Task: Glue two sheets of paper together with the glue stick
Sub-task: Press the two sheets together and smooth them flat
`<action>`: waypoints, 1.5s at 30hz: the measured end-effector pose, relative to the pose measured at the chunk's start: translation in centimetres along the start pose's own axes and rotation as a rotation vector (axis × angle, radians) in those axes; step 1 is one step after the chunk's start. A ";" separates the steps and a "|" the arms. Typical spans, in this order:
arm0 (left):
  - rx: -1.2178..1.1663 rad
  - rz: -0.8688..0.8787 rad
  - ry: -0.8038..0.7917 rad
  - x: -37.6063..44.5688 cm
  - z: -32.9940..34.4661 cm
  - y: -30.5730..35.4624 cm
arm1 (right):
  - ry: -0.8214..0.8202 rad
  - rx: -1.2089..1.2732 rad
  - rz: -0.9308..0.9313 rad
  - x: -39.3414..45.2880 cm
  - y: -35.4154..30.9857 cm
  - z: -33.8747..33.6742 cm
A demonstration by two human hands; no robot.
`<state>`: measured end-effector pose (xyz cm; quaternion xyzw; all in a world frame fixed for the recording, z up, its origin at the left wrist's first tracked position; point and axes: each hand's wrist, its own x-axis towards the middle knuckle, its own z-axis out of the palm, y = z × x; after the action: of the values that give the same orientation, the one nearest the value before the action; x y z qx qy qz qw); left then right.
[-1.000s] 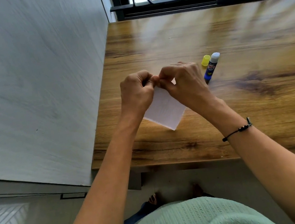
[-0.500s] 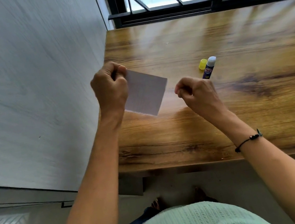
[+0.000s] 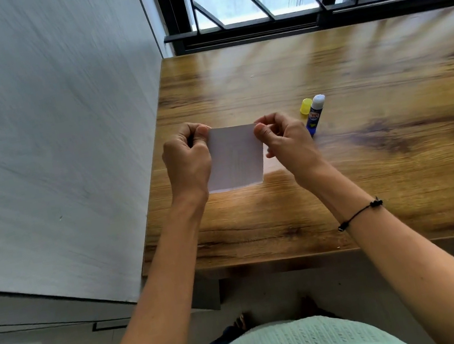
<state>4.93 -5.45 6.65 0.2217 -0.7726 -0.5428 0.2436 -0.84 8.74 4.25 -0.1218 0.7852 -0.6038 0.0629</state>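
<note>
Both hands pinch a white paper sheet [image 3: 235,158] by its upper corners, holding it above the wooden counter [image 3: 372,176]. The left hand [image 3: 187,160] and the right hand [image 3: 287,143] each have their fingers curled tight on it. The uncapped glue stick [image 3: 314,117] lies on the counter just beside the right hand, its yellow cap [image 3: 305,105] touching it.
</note>
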 end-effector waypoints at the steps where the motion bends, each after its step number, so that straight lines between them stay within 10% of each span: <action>1: -0.006 -0.005 0.009 -0.1 0.0 0.1 | -0.015 0.003 0.013 -0.1 0.0 0.1; 14: 0.623 0.415 0.084 0.4 0.5 3.5 | 0.078 -0.361 -0.226 0.3 -2.8 -1.3; 21: 0.586 0.597 -0.355 1.1 1.0 4.8 | -0.013 -0.547 -0.503 0.1 -5.0 -2.2; 28: 0.524 0.659 -0.328 0.9 0.8 5.6 | 0.000 -0.566 -0.580 0.2 -6.1 -2.7; 45: 0.278 0.179 -0.018 0.4 -0.3 3.1 | 0.061 0.051 -0.096 -0.1 -2.6 -2.6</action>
<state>4.55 -4.99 9.77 0.1787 -0.8591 -0.4088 0.2508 -1.07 10.54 7.44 -0.1392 0.7644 -0.6294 0.0132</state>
